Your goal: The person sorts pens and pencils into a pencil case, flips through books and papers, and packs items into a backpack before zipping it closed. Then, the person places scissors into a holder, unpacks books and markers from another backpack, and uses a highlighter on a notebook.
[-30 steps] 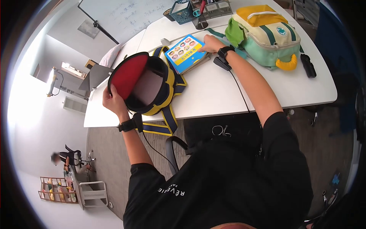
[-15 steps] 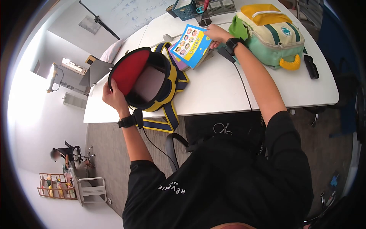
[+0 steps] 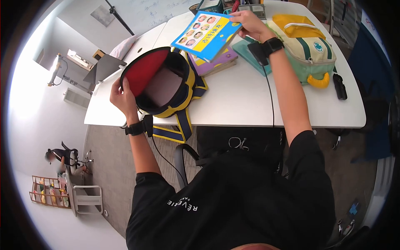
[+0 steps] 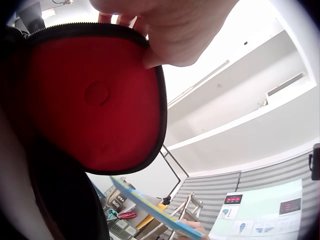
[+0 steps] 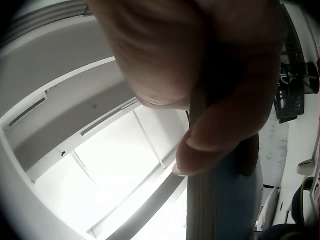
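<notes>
My left hand (image 3: 123, 100) grips the rim of the raised flap (image 3: 143, 73) of a navy bag with yellow trim (image 3: 185, 98). In the left wrist view the flap's red lining (image 4: 95, 130) and zipped edge show, with the thumb against the lining. The bag's mouth faces up. My right hand (image 3: 252, 26) pinches a blue book (image 3: 208, 36) by one corner, its cover carrying small cartoon faces. This book is held tilted above a purple book (image 3: 216, 62) lying beside the bag. In the right wrist view fingers curl round the book's page edges (image 5: 199, 210).
A teal flat item (image 3: 252, 56) lies right of the purple book. Behind it stands a green, cream and yellow backpack (image 3: 310, 50), with a black object (image 3: 339, 86) near its handle. Desk organisers (image 3: 250, 9) line the back. A cable hangs from the right wrist.
My right hand has lifted the blue book off the pile and brought it up, uncovering the purple book below. The left hand keeps its hold on the flap.
</notes>
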A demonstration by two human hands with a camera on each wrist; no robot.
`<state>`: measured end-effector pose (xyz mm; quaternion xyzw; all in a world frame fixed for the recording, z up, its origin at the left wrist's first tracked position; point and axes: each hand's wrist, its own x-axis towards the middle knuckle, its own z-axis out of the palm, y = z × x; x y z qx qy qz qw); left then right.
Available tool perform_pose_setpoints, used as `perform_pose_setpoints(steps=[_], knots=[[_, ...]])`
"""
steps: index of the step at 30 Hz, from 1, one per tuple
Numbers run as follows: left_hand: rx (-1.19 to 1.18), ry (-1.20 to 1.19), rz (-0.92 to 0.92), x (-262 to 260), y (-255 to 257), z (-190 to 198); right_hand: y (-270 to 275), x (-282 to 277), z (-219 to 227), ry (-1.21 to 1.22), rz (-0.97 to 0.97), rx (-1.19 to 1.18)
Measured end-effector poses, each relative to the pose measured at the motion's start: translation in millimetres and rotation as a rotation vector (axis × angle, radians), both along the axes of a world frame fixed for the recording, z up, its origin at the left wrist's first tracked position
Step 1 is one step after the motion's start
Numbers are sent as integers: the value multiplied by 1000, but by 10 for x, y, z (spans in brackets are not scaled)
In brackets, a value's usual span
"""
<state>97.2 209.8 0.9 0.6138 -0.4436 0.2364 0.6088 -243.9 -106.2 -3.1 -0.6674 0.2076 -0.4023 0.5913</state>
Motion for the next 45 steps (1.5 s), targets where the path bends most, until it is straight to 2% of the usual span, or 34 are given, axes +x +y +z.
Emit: perform_pose_setpoints(steps=[2,4,6,8,10,12,16,18,20,22,23,28,30,31,32,34,36,38,40,42,44,45], knots=[[-8,5,-1,-23,14,18,111,-27,152,-31,202,-36],[-15,24,-22,61,2,25,295,5,225,-14,221,-85],[-22,8,68,6,-7,85,420,97,260,51,329,-127],[-44,-4,74,-19,-21,122,530,222,240,28,359,-137],[-72,8,62,-77,-44,131,587,365,169,83,475,-47],[-104,81,-36,-78,-69,130,705,622,-3,77,508,79],[-60,111,-97,11,-37,122,961,1272,-544,86,440,452],[-41,114,-118,-59,0,134,1123,1423,-589,119,349,525],[-61,125,-135,-89,44,116,1225,1524,-575,142,360,507],[-51,115,-183,-114,64,82,1395,1608,-484,94,300,299],[-33,111,-175,-141,94,87,1404,1685,-434,167,296,217],[-35,153,-216,-193,184,66,1283,2130,-383,247,289,89],[-39,133,-233,-145,194,42,1167,2322,-481,675,207,-572],[-44,143,-229,-136,206,35,1172,2394,-539,708,140,-691],[-43,151,-229,-142,214,31,1163,2419,-613,719,147,-692],[-42,168,-231,-121,206,17,1177,2445,-730,842,108,-906],[-71,182,-249,-76,189,1,1200,2438,-783,873,111,-815],[-82,160,-241,-61,200,13,1193,2468,-789,952,184,-968],[-65,110,-185,-69,201,11,1143,2549,-831,944,161,-956],[-60,168,-180,-98,195,-3,1103,2500,-933,956,131,-949],[-93,145,-163,-85,174,-26,1241,2382,-678,810,67,-1083],[-108,158,-166,-68,173,-34,1316,2269,-551,597,-13,-1122]])
